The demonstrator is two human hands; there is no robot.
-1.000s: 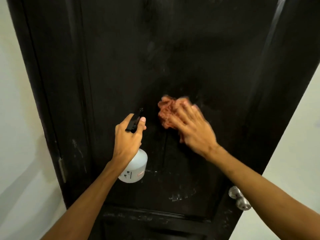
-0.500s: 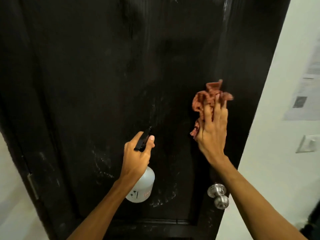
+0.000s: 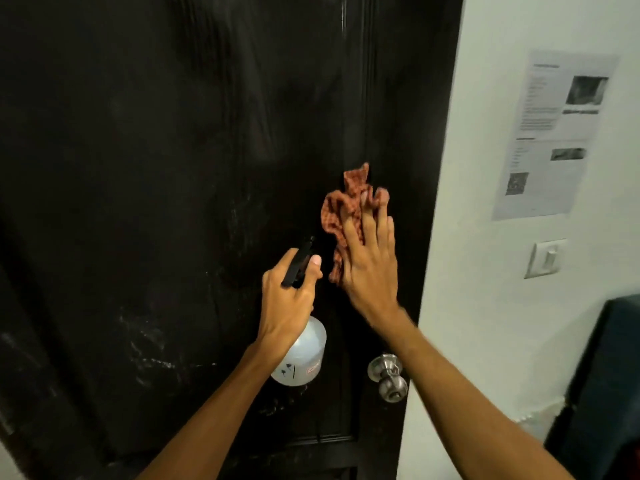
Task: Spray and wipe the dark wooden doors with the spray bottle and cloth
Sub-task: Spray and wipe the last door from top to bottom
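The dark wooden door (image 3: 166,174) fills the left and middle of the head view, with pale streaks low on its panel. My left hand (image 3: 287,299) grips the black head of a white spray bottle (image 3: 304,358), held close to the door. With straight, spread fingers my right hand (image 3: 370,268) presses a crumpled reddish checked cloth (image 3: 341,209) flat against the door, near its right edge and above the knob.
A silver door knob (image 3: 388,375) sticks out just below my right forearm. To the right, the white wall carries a printed paper sheet (image 3: 550,133) and a light switch (image 3: 545,258). A dark object (image 3: 602,393) stands at the lower right.
My right hand carried the cloth from the door's middle across to its right edge. The view turned right, bringing in more wall. My left hand kept its hold on the bottle.
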